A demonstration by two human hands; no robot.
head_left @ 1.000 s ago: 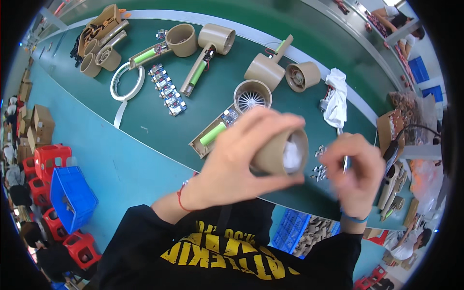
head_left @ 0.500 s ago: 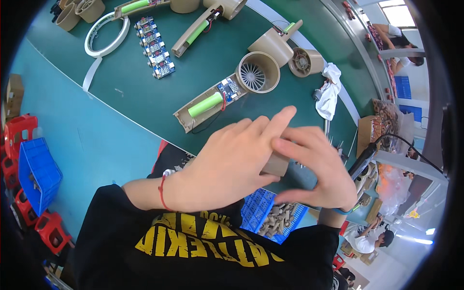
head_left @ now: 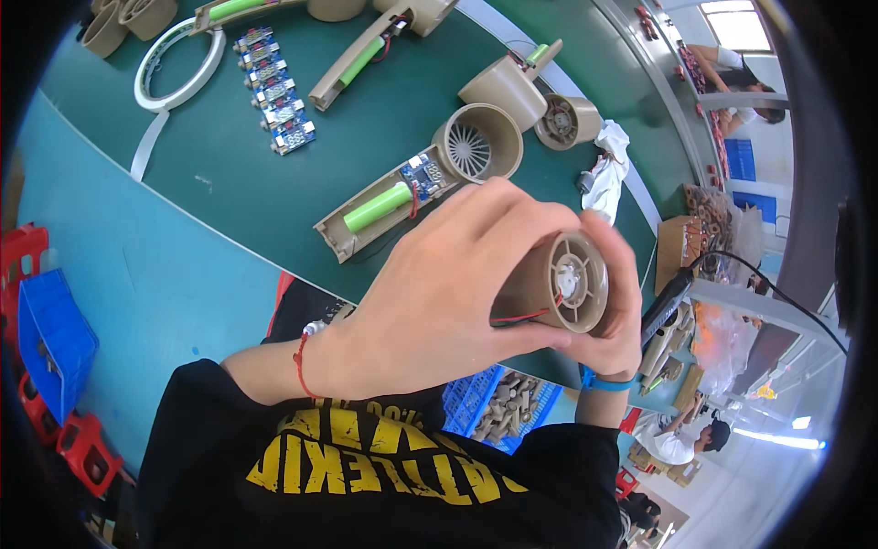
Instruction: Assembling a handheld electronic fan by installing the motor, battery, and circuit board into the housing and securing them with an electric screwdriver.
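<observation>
Both my hands are wrapped around a beige cylindrical fan-motor housing (head_left: 579,282), held over the near edge of the table. Its round end, with spokes and a white centre, faces up toward the right. A thin red and dark wire runs along its side by my left thumb. My left hand (head_left: 425,279) grips it from the left, and my right hand (head_left: 622,297) curls round its far and right sides. Just beyond them lies an opened beige fan shell (head_left: 334,231), its handle holding a green battery cell (head_left: 378,207) and a blue circuit board (head_left: 421,174).
A row of blue circuit boards (head_left: 274,91) and a white tape roll (head_left: 146,78) lie at the far left. More beige fan shells (head_left: 503,91) stand at the back. A white cloth (head_left: 611,169) lies right. Below is a blue basket (head_left: 466,401) of beige parts.
The housing was mostly hidden behind my hands and has turned, so its spoked end shows. My right fingers have closed around it, and my left index finger has bent down.
</observation>
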